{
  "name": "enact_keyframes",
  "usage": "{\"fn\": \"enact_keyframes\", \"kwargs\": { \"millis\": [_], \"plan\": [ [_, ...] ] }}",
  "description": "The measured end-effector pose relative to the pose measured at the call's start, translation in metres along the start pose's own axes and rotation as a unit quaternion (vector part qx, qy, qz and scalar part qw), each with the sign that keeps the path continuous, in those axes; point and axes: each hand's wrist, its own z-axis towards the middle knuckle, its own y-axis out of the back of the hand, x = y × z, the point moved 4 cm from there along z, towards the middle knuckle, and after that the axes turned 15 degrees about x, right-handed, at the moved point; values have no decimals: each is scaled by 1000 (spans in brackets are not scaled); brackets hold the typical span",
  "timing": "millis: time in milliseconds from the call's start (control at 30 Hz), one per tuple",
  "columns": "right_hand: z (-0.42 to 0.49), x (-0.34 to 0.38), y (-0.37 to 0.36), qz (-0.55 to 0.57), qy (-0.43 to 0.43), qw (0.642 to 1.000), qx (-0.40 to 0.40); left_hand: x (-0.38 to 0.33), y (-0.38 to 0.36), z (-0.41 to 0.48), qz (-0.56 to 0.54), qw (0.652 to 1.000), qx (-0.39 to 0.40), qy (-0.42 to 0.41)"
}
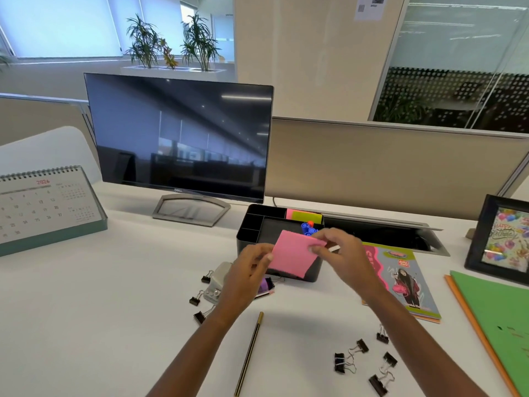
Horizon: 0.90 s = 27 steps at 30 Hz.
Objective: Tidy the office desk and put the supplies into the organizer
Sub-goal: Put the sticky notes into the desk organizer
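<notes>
A pink sticky-note pad [293,255] is held in the air just in front of the black desk organizer [252,224]. My left hand [247,270] pinches its left edge and my right hand [340,253] grips its upper right corner. The right hand also has a small white object [334,248] between its fingers. Inside the organizer sit blue pens [308,228] and pink and green note pads [305,216]. On the white desk [114,310] lie a black pencil [249,353], several black binder clips [362,359] and a metal hole punch [219,282].
A dark monitor [180,138] stands behind the organizer, a desk calendar [45,204] at the left. A colourful notebook [400,279], green and orange folders [498,325] and a framed picture [501,239] lie at the right. An open cable hatch [383,230] sits behind the notebook.
</notes>
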Motion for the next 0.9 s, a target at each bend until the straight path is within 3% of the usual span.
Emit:
{"fn": "enact_keyframes", "kwargs": {
  "millis": [100,233,433,600,900],
  "plan": [
    [7,-1,27,23,22,996,-86,20,4,-17,170,984,-48,21],
    [22,-3,55,-11,47,982,-184,62,-11,-42,353,934,3,52],
    [53,-13,65,-114,64,960,-246,108,-27,-64,389,917,65,63],
    [66,-34,47,-161,52,958,-234,110,-22,-65,361,924,10,127],
    [78,-71,24,-169,-39,967,-185,116,-25,-65,372,921,-8,115]
  ]
}}
